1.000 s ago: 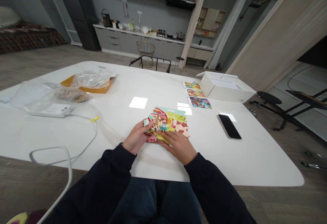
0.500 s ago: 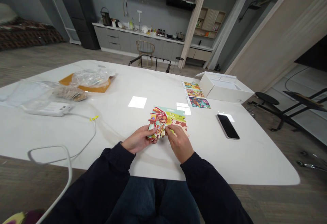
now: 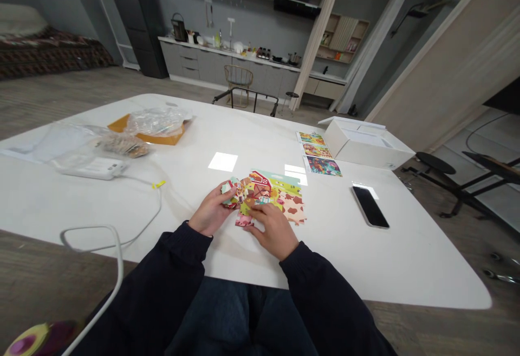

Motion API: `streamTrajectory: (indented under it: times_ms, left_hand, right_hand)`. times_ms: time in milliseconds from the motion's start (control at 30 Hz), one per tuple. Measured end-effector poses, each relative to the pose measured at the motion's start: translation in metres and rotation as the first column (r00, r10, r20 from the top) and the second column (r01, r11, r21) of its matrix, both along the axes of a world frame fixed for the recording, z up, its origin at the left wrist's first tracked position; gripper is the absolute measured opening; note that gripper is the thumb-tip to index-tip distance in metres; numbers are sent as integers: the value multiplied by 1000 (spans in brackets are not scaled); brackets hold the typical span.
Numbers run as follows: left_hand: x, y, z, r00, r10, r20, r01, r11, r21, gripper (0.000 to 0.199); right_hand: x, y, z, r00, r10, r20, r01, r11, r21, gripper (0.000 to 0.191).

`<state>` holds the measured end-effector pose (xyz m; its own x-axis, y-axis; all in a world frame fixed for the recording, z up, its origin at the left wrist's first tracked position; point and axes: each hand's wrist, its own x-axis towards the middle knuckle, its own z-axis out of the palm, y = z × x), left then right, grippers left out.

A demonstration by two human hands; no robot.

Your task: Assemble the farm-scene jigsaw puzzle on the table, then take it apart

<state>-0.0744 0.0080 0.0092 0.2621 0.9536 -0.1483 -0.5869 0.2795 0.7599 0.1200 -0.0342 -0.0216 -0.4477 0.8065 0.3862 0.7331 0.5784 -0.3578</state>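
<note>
While your left hand [image 3: 211, 209] clasps pieces [image 3: 231, 193], your right hand [image 3: 275, 230], grip unclear, seemingly assembles the puzzle [image 3: 277, 195] beyond. Next, align their edges.

So this white table [image 3: 341, 269] is carrying a fair bit: a farm puzzle [image 3: 284, 193] is lying partly under the right hand [image 3: 274, 230], a phone [image 3: 370, 207] is resting off to its right, and a picture sheet [image 3: 323, 166] and white box [image 3: 357, 150] are sitting farther out. Beyond and left of the left hand [image 3: 212, 211], an orange tray [image 3: 166, 139], clear bag [image 3: 124, 144] and white power block [image 3: 99, 168] are sitting, cable [image 3: 91, 227] looping nearer.
</note>
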Motion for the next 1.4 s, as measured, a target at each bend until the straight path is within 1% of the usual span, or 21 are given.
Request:
streamTrajectory:
  times_ms: [100, 133, 200, 300, 367, 433, 500, 567, 667, 767, 833, 900, 967, 1033, 1067, 1100, 1133, 1167, 1267, 1333, 1400]
  left_hand:
    - [-3, 2, -2, 1000, -2, 1, 2, 1000, -11, 30]
    - [-4, 2, -3, 1000, -11, 4, 11, 1000, -16, 28]
    - [-5, 3, -5, 999, -48, 14, 48, 999, -20, 23]
    - [-6, 3, -7, 994, -106, 26, 106, 994, -24, 19]
    - [-7, 3, -7, 991, -133, 30, 134, 991, -29, 17]
    - [-8, 3, -7, 987, -161, 27, 161, 986, -31, 18]
    - [-9, 2, -7, 979, -203, 10, 203, 979, -30, 20]
    - [-8, 0, -6, 968, -252, -15, 251, 967, -36, 23]
    - [-4, -4, -4, 946, -321, -44, 318, 947, -50, 28]
    - [1, -9, -3, 935, -351, -58, 348, 936, -44, 34]
    - [4, -10, -4, 942, -328, -68, 328, 945, -19, 37]
    - [6, -4, -8, 958, -271, -89, 275, 961, 28, 40]
    - [6, 11, -13, 978, -163, -133, 175, 981, 85, 43]
    - [5, 34, -21, 970, 9, -243, 27, 989, 142, 47]
    - [4, 48, -24, 934, 114, -339, -57, 983, 174, 48]
    - [2, 63, -28, 869, 207, -450, -123, 970, 208, 47]
    - [-1, 78, -31, 779, 277, -562, -170, 957, 237, 45]
    - [-3, 92, -33, 684, 319, -656, -196, 946, 257, 43]
    - [-11, 126, -37, 508, 375, -776, -228, 927, 299, 42]
    - [-15, 143, -38, 404, 400, -823, -218, 916, 338, 39]
    - [-16, 155, -38, 287, 425, -858, -186, 904, 386, 33]
  right_hand:
    - [-4, 4, -1, 983, 12, 183, -28, 996, 81, 23]
    - [-5, 5, -2, 975, 2, 221, -27, 994, 108, 21]
    - [-7, 7, -5, 969, -36, 244, 0, 989, 146, 21]
    - [-6, 9, -11, 977, -93, 192, 62, 985, 161, 20]
    - [-4, 8, -11, 987, -93, 135, 68, 982, 175, 22]
    - [0, 6, -9, 994, -74, 82, 55, 975, 215, 29]
    - [4, 4, -6, 997, -77, 25, 68, 960, 270, 36]
    - [7, 3, -6, 994, -101, -38, 108, 947, 303, 42]
    - [8, 3, -10, 988, -129, -90, 151, 938, 312, 46]
    - [6, 3, -14, 987, -115, -111, 144, 944, 297, 48]
    - [5, 3, -12, 982, -83, -167, 122, 964, 238, 56]
    - [7, 6, -8, 962, -94, -258, 130, 983, 129, 66]
    - [14, 15, -2, 934, -146, -326, 161, 987, 19, 72]
    - [27, 32, 3, 928, -184, -323, 182, 983, -37, 67]
    - [35, 43, 4, 937, -193, -293, 187, 981, -48, 61]
    - [44, 54, 5, 946, -202, -255, 194, 979, -56, 55]
    - [52, 66, 4, 952, -213, -220, 204, 977, -63, 50]
    - [61, 76, 2, 953, -229, -196, 220, 973, -66, 47]
    - [80, 98, -9, 947, -264, -182, 260, 965, -46, 43]
    - [87, 104, -17, 941, -273, -202, 275, 961, -20, 43]
    - [89, 104, -21, 932, -268, -243, 279, 960, 12, 44]
